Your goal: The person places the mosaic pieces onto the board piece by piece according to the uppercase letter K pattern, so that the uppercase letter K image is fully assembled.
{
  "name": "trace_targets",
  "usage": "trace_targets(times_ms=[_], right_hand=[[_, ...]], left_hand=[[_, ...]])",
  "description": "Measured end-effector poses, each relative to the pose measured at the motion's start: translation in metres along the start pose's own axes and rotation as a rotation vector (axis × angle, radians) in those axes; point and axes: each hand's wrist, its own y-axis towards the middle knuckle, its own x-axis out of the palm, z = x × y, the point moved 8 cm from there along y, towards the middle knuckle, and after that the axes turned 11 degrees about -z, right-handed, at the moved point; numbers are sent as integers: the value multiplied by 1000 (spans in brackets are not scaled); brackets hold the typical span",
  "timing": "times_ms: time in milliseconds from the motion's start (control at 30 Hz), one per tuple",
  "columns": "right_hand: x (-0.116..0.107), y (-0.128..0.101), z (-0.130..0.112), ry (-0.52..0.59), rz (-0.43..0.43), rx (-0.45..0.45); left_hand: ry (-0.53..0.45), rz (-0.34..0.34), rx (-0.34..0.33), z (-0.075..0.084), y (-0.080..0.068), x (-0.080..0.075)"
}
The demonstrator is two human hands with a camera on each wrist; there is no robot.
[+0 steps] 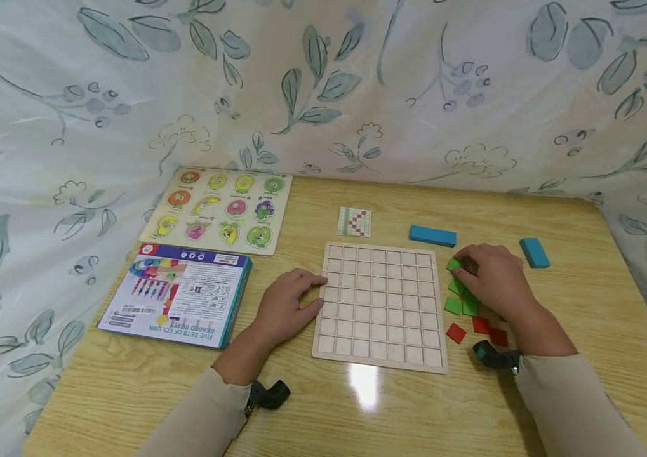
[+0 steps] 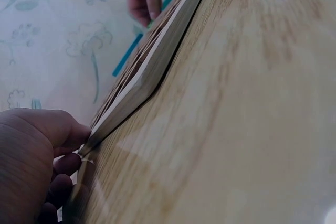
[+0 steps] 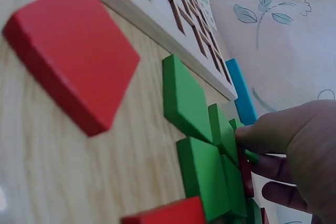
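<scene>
A pale wooden grid board (image 1: 380, 304) with empty square cells lies flat in the middle of the table. My left hand (image 1: 314, 295) rests against its left edge, thumb on top of the rim and fingers loose beside it (image 2: 73, 148). My right hand (image 1: 463, 266) is just right of the board, over a cluster of green square tiles (image 1: 460, 304). Its fingertips pinch one green tile (image 1: 454, 263) at the top of that cluster (image 3: 252, 153). Three red tiles (image 1: 456, 332) lie just below the green ones; the nearest red tile (image 3: 73, 56) lies flat beside the board's edge.
Two blue blocks (image 1: 432, 235) (image 1: 534, 252) lie behind the right hand. A small pattern card (image 1: 354, 222) sits behind the board. At the left are a fruit peg puzzle (image 1: 220, 209) and a printed box (image 1: 177, 295). Leaf-print cloth (image 1: 323, 89) walls in the table.
</scene>
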Motion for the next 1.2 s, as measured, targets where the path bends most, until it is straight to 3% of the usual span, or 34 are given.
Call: trace_targets(times_ms=[500,967,1200], right_hand=[[-8,5,-2,40,-18,-7],[-20,8,-17,141,-50,-56],[-14,20,-40,232,-119,-87]], left_hand=[[13,-13,-13,0,2,1],[155,-22,-29,4,-1,-1],[75,2,-50,2,-1,-1]])
